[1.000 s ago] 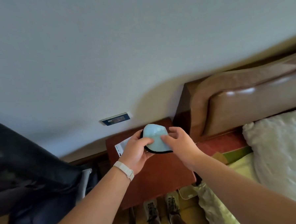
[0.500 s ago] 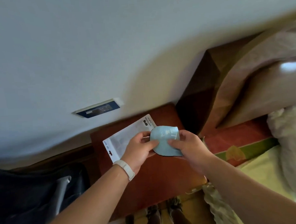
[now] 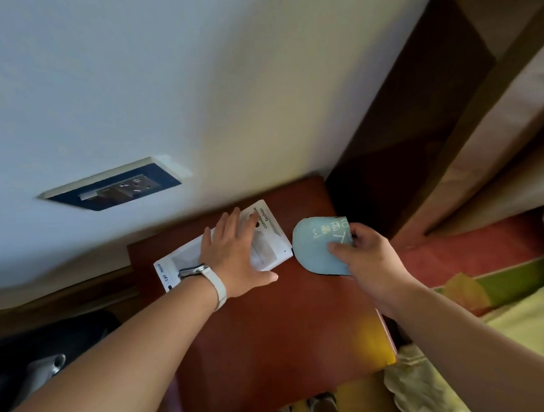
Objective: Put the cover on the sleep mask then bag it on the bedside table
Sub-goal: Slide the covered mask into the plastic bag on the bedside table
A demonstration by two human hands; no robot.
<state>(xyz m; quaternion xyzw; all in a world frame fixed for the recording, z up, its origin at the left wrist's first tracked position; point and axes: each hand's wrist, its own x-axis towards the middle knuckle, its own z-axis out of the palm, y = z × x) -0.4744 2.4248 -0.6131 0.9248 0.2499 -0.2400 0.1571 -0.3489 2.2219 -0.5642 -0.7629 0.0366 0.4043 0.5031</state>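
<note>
While the wall socket (image 3: 114, 189) sits at ten o'clock, the left hand (image 3: 235, 258) lies flat and open, fingers spread, on the white bag (image 3: 266, 237) that rests on the red-brown bench (image 3: 271, 332). Just right of the bag, at about one o'clock, the right hand (image 3: 366, 257) pinches the pale blue covered sleep mask (image 3: 317, 247) above the bench. At three o'clock lies the bed (image 3: 506, 319).

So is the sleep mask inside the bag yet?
No, the right hand holds the blue sleep mask beside the white bag, which lies under the left hand.
</note>
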